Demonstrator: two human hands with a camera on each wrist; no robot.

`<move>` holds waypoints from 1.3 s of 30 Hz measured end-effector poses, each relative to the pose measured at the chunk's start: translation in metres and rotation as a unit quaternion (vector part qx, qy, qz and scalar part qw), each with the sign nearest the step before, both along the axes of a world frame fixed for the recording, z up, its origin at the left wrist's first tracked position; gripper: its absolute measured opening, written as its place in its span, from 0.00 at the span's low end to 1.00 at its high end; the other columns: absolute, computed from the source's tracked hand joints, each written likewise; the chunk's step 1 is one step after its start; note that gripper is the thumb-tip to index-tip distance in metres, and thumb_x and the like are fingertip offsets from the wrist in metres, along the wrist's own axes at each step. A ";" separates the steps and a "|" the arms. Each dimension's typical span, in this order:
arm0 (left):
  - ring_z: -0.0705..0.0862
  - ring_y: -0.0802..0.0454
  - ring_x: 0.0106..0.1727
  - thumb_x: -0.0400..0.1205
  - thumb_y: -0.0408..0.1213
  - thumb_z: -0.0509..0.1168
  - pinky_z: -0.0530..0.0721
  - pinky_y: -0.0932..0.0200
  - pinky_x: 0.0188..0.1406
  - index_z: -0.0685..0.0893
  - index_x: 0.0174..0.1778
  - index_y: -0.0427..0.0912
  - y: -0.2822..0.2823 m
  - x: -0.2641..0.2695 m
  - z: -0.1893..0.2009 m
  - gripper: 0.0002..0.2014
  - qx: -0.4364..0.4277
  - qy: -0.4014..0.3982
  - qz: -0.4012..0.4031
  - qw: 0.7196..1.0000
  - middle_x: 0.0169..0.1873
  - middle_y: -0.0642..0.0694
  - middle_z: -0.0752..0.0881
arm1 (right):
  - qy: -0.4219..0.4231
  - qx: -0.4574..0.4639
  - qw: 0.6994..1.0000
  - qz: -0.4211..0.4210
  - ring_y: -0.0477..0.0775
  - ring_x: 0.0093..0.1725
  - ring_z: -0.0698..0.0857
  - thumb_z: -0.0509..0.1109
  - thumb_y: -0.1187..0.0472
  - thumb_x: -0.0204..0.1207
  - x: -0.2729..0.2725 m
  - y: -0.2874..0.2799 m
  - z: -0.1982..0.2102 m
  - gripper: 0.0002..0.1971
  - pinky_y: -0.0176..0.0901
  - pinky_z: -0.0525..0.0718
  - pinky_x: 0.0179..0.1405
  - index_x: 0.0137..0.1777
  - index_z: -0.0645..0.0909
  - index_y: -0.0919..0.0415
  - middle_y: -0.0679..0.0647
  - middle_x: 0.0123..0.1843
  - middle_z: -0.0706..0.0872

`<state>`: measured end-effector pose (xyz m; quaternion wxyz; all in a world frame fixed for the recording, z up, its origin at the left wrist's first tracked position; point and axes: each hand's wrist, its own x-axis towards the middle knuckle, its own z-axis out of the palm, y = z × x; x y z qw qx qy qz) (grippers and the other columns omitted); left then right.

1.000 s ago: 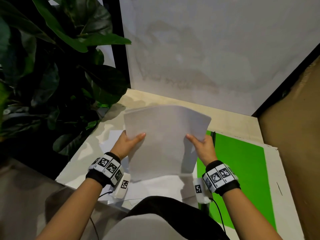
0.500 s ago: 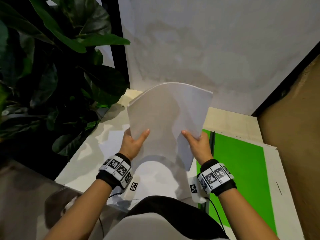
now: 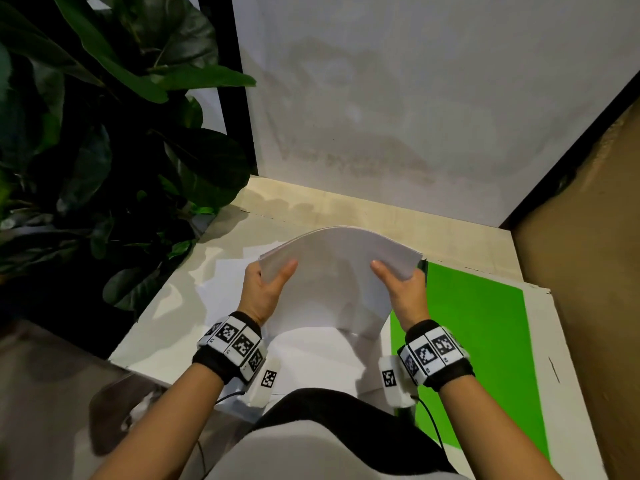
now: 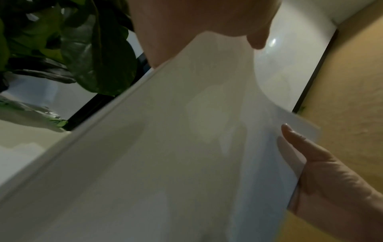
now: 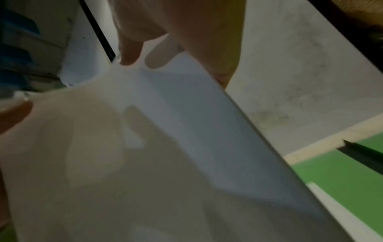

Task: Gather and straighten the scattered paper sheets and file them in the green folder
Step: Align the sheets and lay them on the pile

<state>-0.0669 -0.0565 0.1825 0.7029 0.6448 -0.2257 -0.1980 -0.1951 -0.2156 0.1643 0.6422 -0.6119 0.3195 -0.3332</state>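
Observation:
A stack of white paper sheets [image 3: 337,278] is held on edge over the table, its top bowed away from me. My left hand [image 3: 265,289] grips its left edge, thumb on the near face. My right hand [image 3: 403,289] grips the right edge the same way. The stack's lower edge is near a white sheet [image 3: 311,355] that lies flat on the table. The open green folder [image 3: 478,341] lies flat to the right, partly behind my right hand. In the left wrist view the paper [image 4: 165,155] fills the frame; in the right wrist view the paper [image 5: 145,163] does too, with the folder [image 5: 339,170] beyond.
A white table [image 3: 166,317] carries everything. A large leafy plant [image 3: 104,150] crowds the left side. A white wall [image 3: 398,116] closes the back, and a brown wall [image 3: 595,271] stands on the right.
Both hands raised the stack high, then brought it back down towards the table. Its top now bows further away from me.

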 end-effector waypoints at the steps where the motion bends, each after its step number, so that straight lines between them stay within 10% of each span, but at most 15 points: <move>1: 0.85 0.74 0.37 0.73 0.51 0.69 0.80 0.79 0.37 0.80 0.41 0.51 -0.002 0.004 0.001 0.09 -0.012 -0.007 -0.003 1.000 0.29 0.71 0.87 | -0.015 -0.007 1.000 0.001 0.36 0.37 0.87 0.79 0.48 0.60 0.001 -0.001 0.008 0.09 0.38 0.84 0.47 0.33 0.87 0.51 0.36 0.31 0.89; 3: 0.86 0.65 0.42 0.64 0.70 0.63 0.82 0.71 0.42 0.84 0.45 0.51 -0.003 0.009 0.005 0.27 -0.023 -0.030 -0.006 0.999 0.35 0.61 0.90 | -0.035 -0.024 0.999 0.006 0.45 0.37 0.83 0.73 0.32 0.56 0.002 -0.003 0.017 0.24 0.39 0.81 0.44 0.30 0.85 0.54 0.43 0.32 0.87; 5: 0.85 0.62 0.41 0.70 0.68 0.59 0.82 0.72 0.40 0.84 0.43 0.51 -0.005 0.008 0.011 0.24 -0.033 -0.032 0.000 0.999 0.35 0.57 0.88 | -0.039 -0.028 0.999 0.007 0.51 0.38 0.78 0.68 0.26 0.56 0.004 -0.002 0.025 0.32 0.43 0.75 0.42 0.33 0.83 0.59 0.53 0.32 0.82; 9: 0.81 0.75 0.26 0.84 0.40 0.53 0.74 0.80 0.24 0.73 0.32 0.48 -0.005 -0.003 0.021 0.14 -0.017 -0.003 0.042 0.999 0.17 0.65 0.83 | -0.047 -0.015 0.999 -0.002 0.41 0.25 0.76 0.65 0.40 0.61 0.004 -0.003 0.031 0.20 0.31 0.71 0.27 0.28 0.81 0.59 0.44 0.20 0.80; 12: 0.84 0.69 0.33 0.75 0.53 0.53 0.79 0.75 0.31 0.83 0.39 0.51 -0.005 -0.001 0.017 0.16 -0.030 -0.031 0.026 0.999 0.28 0.66 0.88 | -0.052 -0.021 0.998 -0.001 0.38 0.22 0.74 0.66 0.49 0.66 0.002 -0.003 0.031 0.15 0.28 0.69 0.23 0.28 0.80 0.60 0.44 0.19 0.79; 26: 0.84 0.67 0.49 0.69 0.54 0.60 0.81 0.72 0.49 0.84 0.48 0.53 0.000 0.001 0.012 0.17 -0.036 -0.052 -0.047 0.997 0.47 0.58 0.87 | -0.014 -0.048 0.998 0.050 0.42 0.39 0.83 0.75 0.48 0.62 0.000 -0.012 0.029 0.06 0.32 0.78 0.42 0.35 0.86 0.49 0.38 0.33 0.88; 33: 0.82 0.49 0.50 0.77 0.32 0.67 0.81 0.72 0.45 0.80 0.51 0.46 0.009 0.014 -0.014 0.08 0.115 -0.041 -0.006 0.993 0.41 0.50 0.84 | 0.029 -0.101 0.994 0.004 0.39 0.35 0.84 0.76 0.69 0.66 -0.004 -0.022 0.032 0.13 0.30 0.81 0.37 0.48 0.83 0.56 0.44 0.37 0.88; 36: 0.81 0.49 0.39 0.77 0.33 0.67 0.80 0.67 0.37 0.83 0.50 0.38 0.004 0.023 -0.006 0.08 0.149 -0.128 -0.006 0.980 0.40 0.40 0.84 | 0.191 -0.327 0.926 0.007 0.53 0.50 0.82 0.78 0.59 0.64 -0.001 -0.029 0.058 0.23 0.47 0.79 0.55 0.59 0.77 0.50 0.51 0.53 0.85; 39: 0.78 0.58 0.28 0.78 0.35 0.66 0.76 0.65 0.32 0.85 0.43 0.39 -0.007 0.022 0.010 0.04 0.173 -0.210 -0.055 0.961 0.29 0.44 0.82 | 0.413 -0.549 0.719 0.100 0.58 0.71 0.72 0.74 0.48 0.66 0.012 -0.018 0.080 0.31 0.66 0.57 0.73 0.69 0.69 0.49 0.51 0.68 0.79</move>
